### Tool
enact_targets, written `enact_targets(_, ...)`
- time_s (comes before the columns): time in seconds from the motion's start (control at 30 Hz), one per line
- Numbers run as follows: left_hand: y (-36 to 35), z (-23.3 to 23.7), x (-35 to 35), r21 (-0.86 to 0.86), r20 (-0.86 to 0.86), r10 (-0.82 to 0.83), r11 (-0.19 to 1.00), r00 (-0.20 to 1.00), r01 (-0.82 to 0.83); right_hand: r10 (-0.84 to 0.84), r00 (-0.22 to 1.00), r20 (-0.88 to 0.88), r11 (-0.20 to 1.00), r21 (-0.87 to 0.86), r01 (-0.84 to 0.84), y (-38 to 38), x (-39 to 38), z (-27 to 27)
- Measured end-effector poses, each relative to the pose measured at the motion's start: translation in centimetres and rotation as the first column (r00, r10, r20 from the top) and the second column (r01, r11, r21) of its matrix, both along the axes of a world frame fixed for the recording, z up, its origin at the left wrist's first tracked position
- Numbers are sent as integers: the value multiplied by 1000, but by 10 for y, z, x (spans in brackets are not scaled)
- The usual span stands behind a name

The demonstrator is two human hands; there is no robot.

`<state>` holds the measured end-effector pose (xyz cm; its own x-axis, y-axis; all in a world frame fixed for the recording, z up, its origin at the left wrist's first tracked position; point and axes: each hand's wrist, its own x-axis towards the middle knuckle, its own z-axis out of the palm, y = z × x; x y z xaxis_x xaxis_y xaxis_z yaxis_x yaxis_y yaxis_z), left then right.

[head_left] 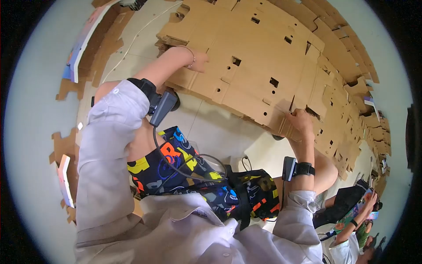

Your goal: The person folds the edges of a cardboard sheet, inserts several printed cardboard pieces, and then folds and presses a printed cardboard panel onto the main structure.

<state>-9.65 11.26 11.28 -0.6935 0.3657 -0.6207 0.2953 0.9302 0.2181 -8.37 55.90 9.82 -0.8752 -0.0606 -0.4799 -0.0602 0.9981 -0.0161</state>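
A large flat brown cardboard sheet (250, 57), with square cutouts, round holes and fold lines, lies in front of me on top of other sheets. My left hand (200, 60) is over its left part, slightly smeared, its fingertips hidden from this view. At the near edge, my right hand (301, 121) is closed on the cardboard beside a slot, fingers bent over the edge. Both wrists wear black straps with small devices; a cable runs from the left device (163, 108).
More cut cardboard (347, 114) spreads along the right. Printed panels on cardboard (88, 39) stand at the left wall. A white cord (136, 37) crosses the tiled floor. Another person (351, 237) sits at the lower right. My bent knees flank the near edge.
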Motion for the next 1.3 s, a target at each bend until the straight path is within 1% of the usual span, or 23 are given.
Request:
enact_targets(0.03,8,7,2,3,0,18,1000,1000,-18,33,999,-13,999,3,-33,0,1,2)
enact_targets(0.13,21,7,7,-1,88,-4,1000,996,4,124,967,-223,992,-7,-129,-9,19,8)
enact_targets(0.23,29,8,15,-72,156,-65,994,986,77,-36,995,-96,996,-86,28,-18,16,20)
enact_targets(0.33,20,-11,25,-91,147,-9,996,989,23,-54,998,-34,975,-217,46,-3,5,12)
enact_targets(0.37,14,-19,27,-122,135,20,993,991,-4,-136,990,24,942,-306,136,-8,1,14)
enact_targets(0.43,6,-35,30,-174,119,66,984,991,-44,-286,943,170,832,-445,332,-12,2,21)
enact_targets(0.53,-11,-48,28,-165,59,245,959,968,-232,-227,970,92,810,-535,240,-18,5,11)
enact_targets(0.57,-14,-51,28,-198,52,268,947,962,-253,-137,982,126,815,-549,184,-19,3,8)
enact_targets(0.63,-20,-58,30,-268,34,323,914,946,-303,-2,994,105,820,-569,62,-21,10,-11)
enact_targets(0.67,-20,-56,32,-289,-6,288,916,958,-278,65,994,93,815,-580,1,-24,14,-17)
enact_targets(0.73,-14,-48,38,-330,-81,206,918,975,-221,135,980,148,925,-373,-71,-49,26,-1)
enact_targets(0.77,-12,-42,37,-360,-82,180,912,980,-197,164,970,181,959,-260,-113,-59,31,5)
enact_targets(0.83,-2,-29,32,-412,-83,127,899,988,-150,213,974,75,956,-220,-192,-62,40,-11)
enact_targets(0.87,4,-21,30,-388,-68,126,910,990,-142,240,970,25,953,-195,-231,-60,43,-20)
enact_targets(0.9,10,-13,29,-365,-52,123,921,991,-133,253,966,49,949,-209,-237,-59,43,-24)
enact_targets(1.03,37,28,22,-272,62,96,959,993,-76,202,979,8,969,-147,-198,-71,44,-26)
enact_targets(1.13,46,26,21,-23,11,109,994,994,-109,177,984,-25,981,-77,-178,-85,44,-15)
enact_targets(1.23,43,-1,16,250,101,89,962,991,-112,160,985,-71,984,-71,-165,-87,42,-25)
enact_targets(1.3,44,-10,24,99,88,42,994,995,-51,150,985,-80,983,-90,-157,-81,39,-38)
